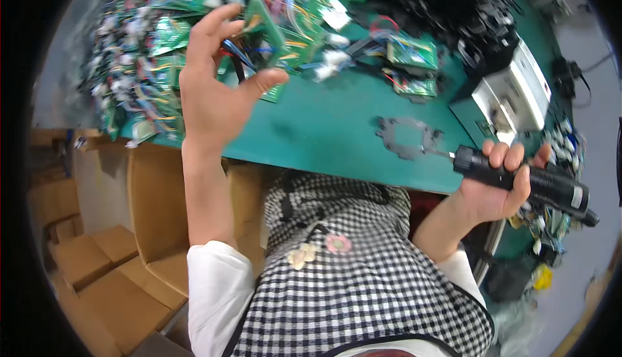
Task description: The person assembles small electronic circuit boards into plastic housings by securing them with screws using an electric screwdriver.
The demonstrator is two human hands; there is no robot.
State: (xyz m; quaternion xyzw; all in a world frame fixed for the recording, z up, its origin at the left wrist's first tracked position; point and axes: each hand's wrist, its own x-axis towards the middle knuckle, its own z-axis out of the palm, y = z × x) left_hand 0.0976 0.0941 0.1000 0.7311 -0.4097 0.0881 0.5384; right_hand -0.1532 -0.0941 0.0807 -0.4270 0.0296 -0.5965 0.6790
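My left hand is raised over the left part of the bench, its thumb and fingers spread apart. A tilted green circuit board with wires is beside its fingertips; I see no firm grip on it. In my right hand is a black electric screwdriver, fingers wrapped around its body. Its bit points left, close to a thin dark grey plastic frame lying on the green bench mat. Whether the bit touches the frame, I cannot tell.
A big heap of wired circuit boards covers the far left. Black plastic parts are piled at the back. Two board assemblies lie mid-bench, near a white metal box on the right. Cardboard boxes stand below left.
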